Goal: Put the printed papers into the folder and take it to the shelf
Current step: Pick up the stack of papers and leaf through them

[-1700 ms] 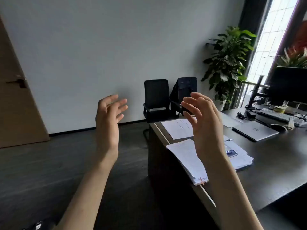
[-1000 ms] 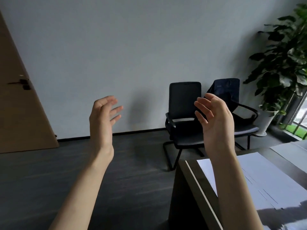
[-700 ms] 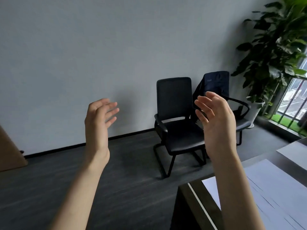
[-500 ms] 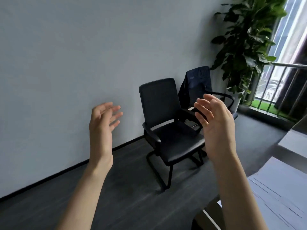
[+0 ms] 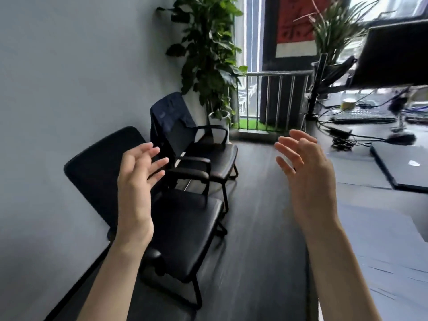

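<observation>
My left hand and my right hand are both raised in front of me, palms facing each other, fingers spread, holding nothing. Printed papers lie on the dark desk at the right, beyond my right forearm; the picture there is blurred. No folder and no shelf show in this view.
Two black chairs stand against the grey wall on the left, the far one with a dark jacket over its back. A closed laptop, keyboard, cables and monitor sit on the desk. A potted plant stands by the window railing.
The view has swung to the right, from the door and wall round to the chairs, window and desk. Both hands keep the same raised, open pose.
</observation>
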